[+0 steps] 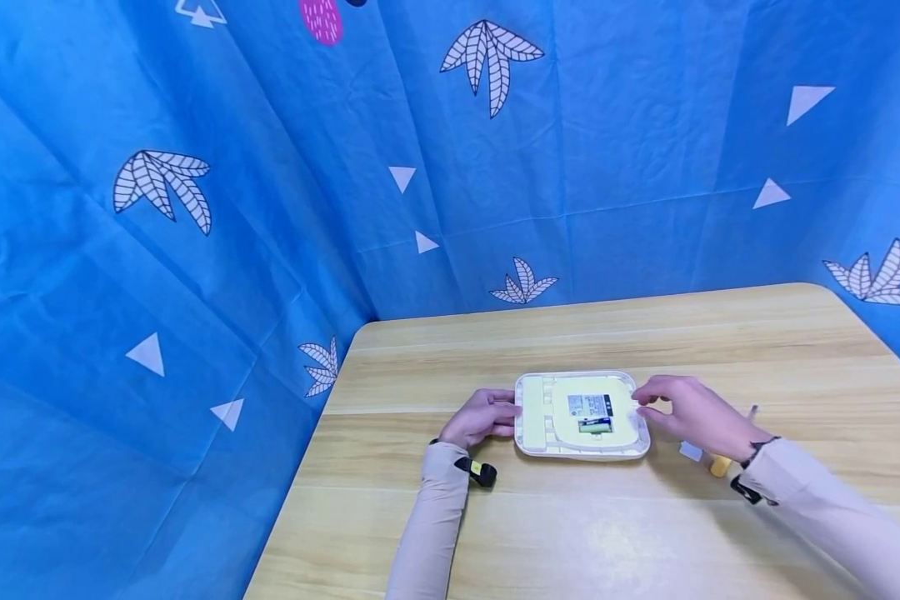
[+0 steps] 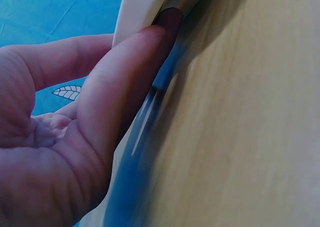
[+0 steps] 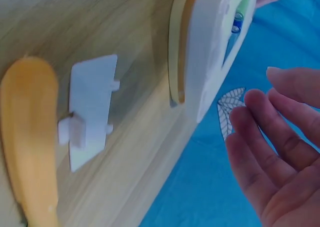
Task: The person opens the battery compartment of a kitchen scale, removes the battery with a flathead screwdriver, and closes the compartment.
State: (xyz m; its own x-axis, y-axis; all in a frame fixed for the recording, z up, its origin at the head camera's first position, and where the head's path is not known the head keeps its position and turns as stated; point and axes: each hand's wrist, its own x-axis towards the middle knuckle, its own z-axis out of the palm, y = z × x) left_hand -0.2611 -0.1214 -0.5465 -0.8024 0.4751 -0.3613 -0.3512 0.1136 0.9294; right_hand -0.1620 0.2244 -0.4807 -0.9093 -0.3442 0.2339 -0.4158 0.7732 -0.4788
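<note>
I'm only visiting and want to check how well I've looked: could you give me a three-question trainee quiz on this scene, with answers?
1. What colour is the handle beside the white tabbed piece?
(a) green
(b) orange
(c) black

2. True or false: the tabbed piece is fitted onto the device.

3. Which grip holds the device's edge farther from the handle?

Key:
1. b, orange.
2. False; it lies apart from the device, on the table.
3. The left grip.
</note>
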